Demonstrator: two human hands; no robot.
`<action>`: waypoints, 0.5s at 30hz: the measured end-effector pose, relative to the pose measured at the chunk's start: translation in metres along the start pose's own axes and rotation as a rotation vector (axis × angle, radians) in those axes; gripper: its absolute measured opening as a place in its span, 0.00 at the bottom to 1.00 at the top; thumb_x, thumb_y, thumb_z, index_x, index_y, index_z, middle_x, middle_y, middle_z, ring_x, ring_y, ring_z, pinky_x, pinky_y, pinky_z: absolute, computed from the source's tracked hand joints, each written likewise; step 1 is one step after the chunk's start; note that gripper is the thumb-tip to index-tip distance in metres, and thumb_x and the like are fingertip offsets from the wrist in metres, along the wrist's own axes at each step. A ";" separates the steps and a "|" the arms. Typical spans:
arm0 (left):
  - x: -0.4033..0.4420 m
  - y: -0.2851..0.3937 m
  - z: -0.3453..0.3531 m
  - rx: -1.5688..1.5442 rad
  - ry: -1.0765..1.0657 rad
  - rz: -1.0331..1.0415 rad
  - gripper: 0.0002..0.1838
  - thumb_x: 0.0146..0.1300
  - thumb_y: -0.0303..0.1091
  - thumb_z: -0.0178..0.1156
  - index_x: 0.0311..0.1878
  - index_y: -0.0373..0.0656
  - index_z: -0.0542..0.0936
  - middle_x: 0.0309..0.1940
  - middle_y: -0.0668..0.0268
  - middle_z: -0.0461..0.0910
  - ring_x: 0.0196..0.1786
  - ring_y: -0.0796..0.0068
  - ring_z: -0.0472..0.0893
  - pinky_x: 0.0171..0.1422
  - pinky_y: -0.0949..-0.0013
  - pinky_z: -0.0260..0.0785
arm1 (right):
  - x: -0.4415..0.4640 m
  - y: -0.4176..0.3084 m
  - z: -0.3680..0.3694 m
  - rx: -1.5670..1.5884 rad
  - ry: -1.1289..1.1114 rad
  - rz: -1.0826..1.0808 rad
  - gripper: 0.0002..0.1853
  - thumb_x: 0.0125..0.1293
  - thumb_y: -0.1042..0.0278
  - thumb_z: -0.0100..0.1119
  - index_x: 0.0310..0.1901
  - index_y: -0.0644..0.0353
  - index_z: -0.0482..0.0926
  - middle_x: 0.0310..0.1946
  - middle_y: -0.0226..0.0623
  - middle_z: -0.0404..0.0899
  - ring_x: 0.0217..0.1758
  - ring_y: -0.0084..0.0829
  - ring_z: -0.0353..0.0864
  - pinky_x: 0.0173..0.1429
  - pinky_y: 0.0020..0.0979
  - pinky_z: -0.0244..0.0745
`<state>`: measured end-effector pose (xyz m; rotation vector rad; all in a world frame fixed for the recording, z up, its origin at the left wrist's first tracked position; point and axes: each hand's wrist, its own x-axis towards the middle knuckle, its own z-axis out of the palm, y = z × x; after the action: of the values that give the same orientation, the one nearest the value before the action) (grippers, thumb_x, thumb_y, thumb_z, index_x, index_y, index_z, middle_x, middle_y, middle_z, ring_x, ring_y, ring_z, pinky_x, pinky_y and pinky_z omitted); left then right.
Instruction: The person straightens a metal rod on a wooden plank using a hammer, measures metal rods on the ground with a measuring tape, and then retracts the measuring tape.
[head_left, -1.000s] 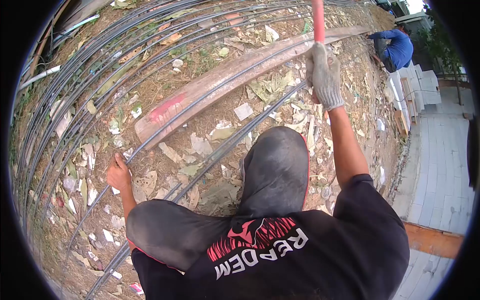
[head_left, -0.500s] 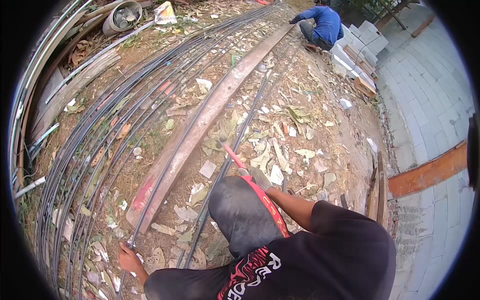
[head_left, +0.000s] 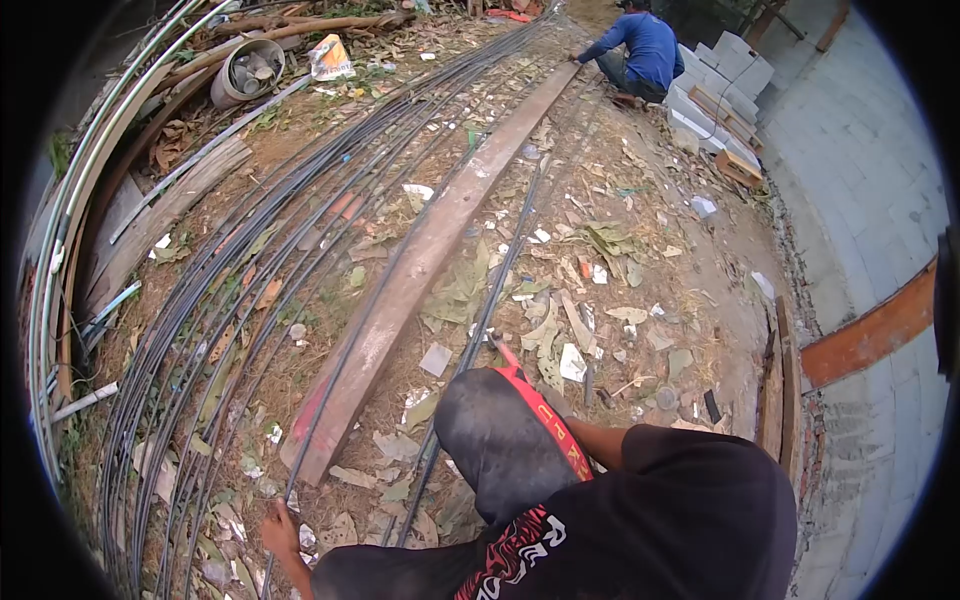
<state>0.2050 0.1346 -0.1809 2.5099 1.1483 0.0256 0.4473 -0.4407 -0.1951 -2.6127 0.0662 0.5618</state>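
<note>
My left hand [head_left: 283,532] is closed around a thin dark steel rod [head_left: 352,345] near its lower end. That rod runs along the top of a long wooden plank [head_left: 418,268], which has a red-stained near end. My right hand [head_left: 556,401] is mostly hidden behind my bent knee; a bit of grey glove shows. From it sticks out a red-handled hammer [head_left: 507,352], its small dark head above the knee, beside another pair of rods [head_left: 492,300] on the ground. The exact shape of the head is hard to make out.
Many long rods [head_left: 190,340] curve along the left. A person in blue [head_left: 640,50] squats at the plank's far end, one hand at it. White blocks [head_left: 715,85] are stacked behind. A bucket [head_left: 248,75] and pipes [head_left: 60,240] lie at upper left; dry leaves litter the ground.
My right hand and the hammer have drawn back toward my knee, away from the plank. The view has shifted slightly; my left hand still holds the rod.
</note>
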 end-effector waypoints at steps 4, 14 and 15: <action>0.013 -0.027 0.019 0.024 -0.057 -0.042 0.41 0.68 0.71 0.49 0.32 0.36 0.88 0.29 0.45 0.83 0.40 0.42 0.83 0.46 0.42 0.71 | 0.004 0.000 -0.018 -0.074 0.002 0.021 0.31 0.72 0.36 0.48 0.46 0.63 0.81 0.43 0.58 0.83 0.50 0.56 0.83 0.52 0.51 0.75; 0.013 -0.030 0.027 0.033 0.058 -0.060 0.41 0.64 0.72 0.54 0.30 0.35 0.88 0.28 0.41 0.83 0.36 0.38 0.82 0.43 0.41 0.71 | 0.009 0.011 0.011 -0.032 -0.033 -0.008 0.26 0.70 0.40 0.51 0.46 0.59 0.80 0.45 0.55 0.84 0.53 0.53 0.83 0.54 0.49 0.76; 0.012 -0.029 0.027 0.032 0.062 -0.055 0.40 0.64 0.72 0.55 0.30 0.35 0.88 0.27 0.42 0.82 0.35 0.38 0.82 0.42 0.41 0.70 | 0.008 0.008 0.013 -0.033 -0.038 -0.015 0.26 0.69 0.40 0.51 0.46 0.60 0.80 0.45 0.55 0.84 0.53 0.53 0.83 0.54 0.49 0.76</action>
<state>0.1967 0.1518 -0.2174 2.5205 1.2512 0.0721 0.4489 -0.4412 -0.2122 -2.6312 0.0260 0.6116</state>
